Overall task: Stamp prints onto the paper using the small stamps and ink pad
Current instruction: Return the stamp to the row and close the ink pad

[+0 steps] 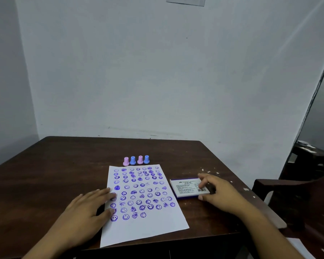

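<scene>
A white paper [157, 227] lies on the dark wooden table [64, 165], covered with several rows of purple smiley prints. Just beyond its far edge stand several small stamps in a row, pink [126, 161], blue [132, 160], pink [140, 159] and blue [146, 159]. The ink pad [187, 187], a flat closed case with a white label, lies right of the paper. My left hand [86, 212] rests flat on the paper's left edge, fingers spread. My right hand [217, 193] grips the ink pad's right end, thumb at the near side and fingers at the far side.
A dark brown chair [295, 199] stands close at the table's right side. White flecks [230, 181] dot the table top near the ink pad. A pale wall rises right behind the table, and a second dark piece of furniture [310, 154] stands at the far right.
</scene>
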Tool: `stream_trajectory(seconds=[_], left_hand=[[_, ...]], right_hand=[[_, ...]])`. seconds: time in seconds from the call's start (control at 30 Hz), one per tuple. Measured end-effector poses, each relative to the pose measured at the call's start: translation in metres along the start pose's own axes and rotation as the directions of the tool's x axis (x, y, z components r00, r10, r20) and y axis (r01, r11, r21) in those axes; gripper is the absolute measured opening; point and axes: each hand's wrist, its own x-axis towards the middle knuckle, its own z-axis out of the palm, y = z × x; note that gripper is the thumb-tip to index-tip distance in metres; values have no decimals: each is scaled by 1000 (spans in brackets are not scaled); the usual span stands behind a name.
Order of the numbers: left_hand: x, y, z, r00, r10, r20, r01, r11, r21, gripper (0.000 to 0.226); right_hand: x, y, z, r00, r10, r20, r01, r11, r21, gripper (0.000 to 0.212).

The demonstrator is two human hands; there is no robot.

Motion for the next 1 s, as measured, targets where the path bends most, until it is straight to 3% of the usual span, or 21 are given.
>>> stream_trajectory(seconds=[0.07,0.13,0.23,0.4,0.63,1.0], left_hand=[[0,0,0,1000,-3,1,2,1000,11,45],[1,0,0,1000,-5,3,5,1000,18,45],[2,0,1,1000,-11,4,11,1000,17,46],[1,2,1,1000,-11,-28,12,999,32,46],[1,2,-1,1000,4,-29,-4,1000,16,44],[0,4,-2,1000,1,27,-3,999,45,51]], right_hand=[[14,-7,-12,983,69,171,-56,995,-84,55],[28,-17,-21,937,122,326,-69,983,-169,91],[43,-27,-28,898,121,424,-39,980,-196,109],[53,-19,-33,914,101,392,-29,982,-186,99],[57,-24,-25,971,23,239,-25,1000,4,94],[53,-90,39,931,-147,335,129,989,75,91]])
